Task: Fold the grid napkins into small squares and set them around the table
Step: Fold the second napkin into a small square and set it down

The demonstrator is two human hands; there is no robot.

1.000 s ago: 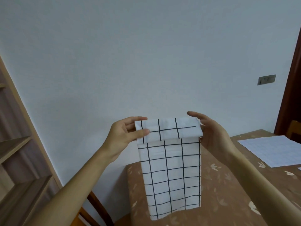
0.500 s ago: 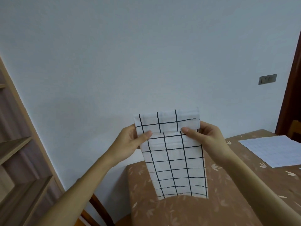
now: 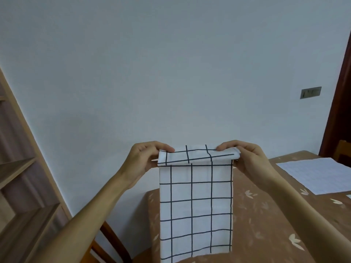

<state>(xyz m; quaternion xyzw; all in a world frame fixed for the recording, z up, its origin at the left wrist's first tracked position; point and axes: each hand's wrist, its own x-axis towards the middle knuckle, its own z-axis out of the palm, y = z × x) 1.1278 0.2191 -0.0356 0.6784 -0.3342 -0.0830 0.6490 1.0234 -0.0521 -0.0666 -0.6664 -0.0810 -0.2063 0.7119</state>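
Note:
A white napkin with a black grid (image 3: 195, 209) hangs in the air in front of me, folded to a long strip with its top edge turned over toward me. My left hand (image 3: 144, 160) grips the top left corner, fingers curled over the fold. At the top right corner, my right hand (image 3: 245, 158) holds it the same way. The lower end of the napkin hangs over the near end of the brown table (image 3: 266, 215). A second grid napkin (image 3: 321, 175) lies flat on the table at the right.
The table wears a brown cloth with pale leaf prints. A wooden chair (image 3: 112, 242) stands at its left end, a wooden shelf unit (image 3: 20, 177) rises at the far left, and a dark door frame (image 3: 340, 103) lines the right edge. A plain wall is behind.
The napkin's lower end dropped again and hangs longer than half a second ago. Both hands shifted from pinching the front to curling over the top fold.

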